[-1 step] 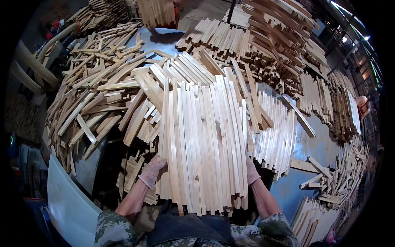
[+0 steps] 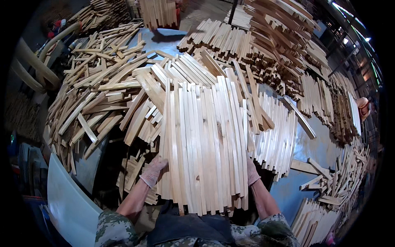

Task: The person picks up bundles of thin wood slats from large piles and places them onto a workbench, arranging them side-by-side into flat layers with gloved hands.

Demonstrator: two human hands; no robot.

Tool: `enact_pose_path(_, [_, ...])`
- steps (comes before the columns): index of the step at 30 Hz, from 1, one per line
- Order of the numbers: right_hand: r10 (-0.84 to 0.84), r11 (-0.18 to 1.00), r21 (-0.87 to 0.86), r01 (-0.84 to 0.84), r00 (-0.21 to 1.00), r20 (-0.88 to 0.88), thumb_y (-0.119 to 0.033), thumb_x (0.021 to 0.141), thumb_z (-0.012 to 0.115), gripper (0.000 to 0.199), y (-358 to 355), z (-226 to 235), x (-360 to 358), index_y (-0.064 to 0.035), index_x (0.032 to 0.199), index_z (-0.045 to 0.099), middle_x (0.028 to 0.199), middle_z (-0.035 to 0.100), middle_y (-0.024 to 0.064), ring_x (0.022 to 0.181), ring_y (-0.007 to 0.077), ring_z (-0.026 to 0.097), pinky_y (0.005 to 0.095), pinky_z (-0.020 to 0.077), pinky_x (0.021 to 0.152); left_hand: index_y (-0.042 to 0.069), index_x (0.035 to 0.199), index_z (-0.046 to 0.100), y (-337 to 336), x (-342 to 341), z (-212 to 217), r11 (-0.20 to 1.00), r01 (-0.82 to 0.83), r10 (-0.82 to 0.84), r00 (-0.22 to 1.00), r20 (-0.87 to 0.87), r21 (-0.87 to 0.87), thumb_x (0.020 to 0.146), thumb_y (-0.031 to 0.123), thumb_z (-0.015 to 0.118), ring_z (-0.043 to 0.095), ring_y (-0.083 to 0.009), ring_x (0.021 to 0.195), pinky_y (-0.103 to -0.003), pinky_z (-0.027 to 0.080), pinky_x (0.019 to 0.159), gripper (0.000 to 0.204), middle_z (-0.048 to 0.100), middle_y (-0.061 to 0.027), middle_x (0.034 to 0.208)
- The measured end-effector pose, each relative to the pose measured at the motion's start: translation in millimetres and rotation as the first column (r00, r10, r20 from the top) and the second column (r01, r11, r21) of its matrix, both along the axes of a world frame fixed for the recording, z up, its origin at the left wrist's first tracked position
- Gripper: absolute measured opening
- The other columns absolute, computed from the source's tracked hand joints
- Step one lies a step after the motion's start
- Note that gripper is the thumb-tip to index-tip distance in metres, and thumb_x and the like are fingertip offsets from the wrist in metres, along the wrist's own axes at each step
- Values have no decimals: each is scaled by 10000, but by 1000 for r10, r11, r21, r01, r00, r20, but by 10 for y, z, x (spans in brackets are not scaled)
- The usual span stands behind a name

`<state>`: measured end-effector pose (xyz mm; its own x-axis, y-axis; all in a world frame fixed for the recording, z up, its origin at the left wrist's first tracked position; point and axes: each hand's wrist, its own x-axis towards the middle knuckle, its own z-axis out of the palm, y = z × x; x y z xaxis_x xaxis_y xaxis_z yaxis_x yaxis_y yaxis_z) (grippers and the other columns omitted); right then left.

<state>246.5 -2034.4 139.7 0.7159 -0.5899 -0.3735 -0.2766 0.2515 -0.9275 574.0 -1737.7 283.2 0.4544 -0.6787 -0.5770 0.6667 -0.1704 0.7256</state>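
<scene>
A wide bundle of pale wooden strips (image 2: 201, 144) lies lengthwise before me, its near ends jutting unevenly close to my dark apron (image 2: 189, 230). At its left side is my left hand (image 2: 155, 168), in a light knit glove, gripping the edge strips. My right hand (image 2: 252, 171), gloved alike, grips the opposite side; its fingers are mostly hidden by the wood. Beyond the far ends, more strips (image 2: 189, 68) lie slanted. Two loose strips (image 2: 253, 94) lean beside the bundle's far right corner.
Loose strips are heaped in a tangle (image 2: 98, 90) at left. Neater rows (image 2: 273, 136) lie to the right on a blue surface (image 2: 284, 191), with a scattered pile (image 2: 341, 177) further right. Tall stacks (image 2: 279, 37) rise at the back. A curved pale panel (image 2: 68, 201) stands near left; hoses (image 2: 33, 70) hang beyond.
</scene>
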Motion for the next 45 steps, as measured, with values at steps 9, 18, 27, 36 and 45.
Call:
enact_pose_path(9, [-282,605,785,-132,887,367,-438,1142,381,516,-173,435,58,-76,1463,558,1358,664,118,1177,269,668,418,561,1021,65,1483,503,74,-183,-141,998,37,-40,998,44,47,1017,228,681,664,-178,1125,-356,570,987,524,648,-76,1314])
enact_pose_path(18, [-261,905,379,193,955,139,-555,1051,535,587,-34,1009,149,-45,1323,641,1117,725,100,978,245,707,402,623,822,19,1443,523,543,-284,76,996,57,-90,807,583,76,963,411,744,632,-253,1198,-372,500,1043,658,674,-175,1287])
enact_pose_path(27, [561,819,-441,-368,677,477,-342,1127,458,498,98,866,1322,-4,1488,524,1379,619,111,1240,223,595,350,490,1058,51,1515,447,2067,-1069,63,899,-392,130,666,734,197,980,637,603,653,-309,1196,-392,486,1048,809,691,-212,1269])
enact_pose_path(36, [818,388,99,-916,392,420,-393,1132,442,527,2728,1261,2202,-29,1509,502,1367,650,98,1199,223,661,370,570,1023,18,1428,562,4137,-3055,454,384,-857,921,380,82,-343,983,305,767,578,-101,971,-275,477,885,568,670,8,1041])
enact_pose_path(45, [932,174,473,-864,299,204,-463,1121,462,553,5589,1471,1596,-8,1411,580,1251,693,123,1041,250,689,350,601,869,12,1492,500,6074,-4560,-352,218,-968,961,192,198,-124,1058,342,656,539,-138,1241,-279,416,1102,568,566,-61,1424])
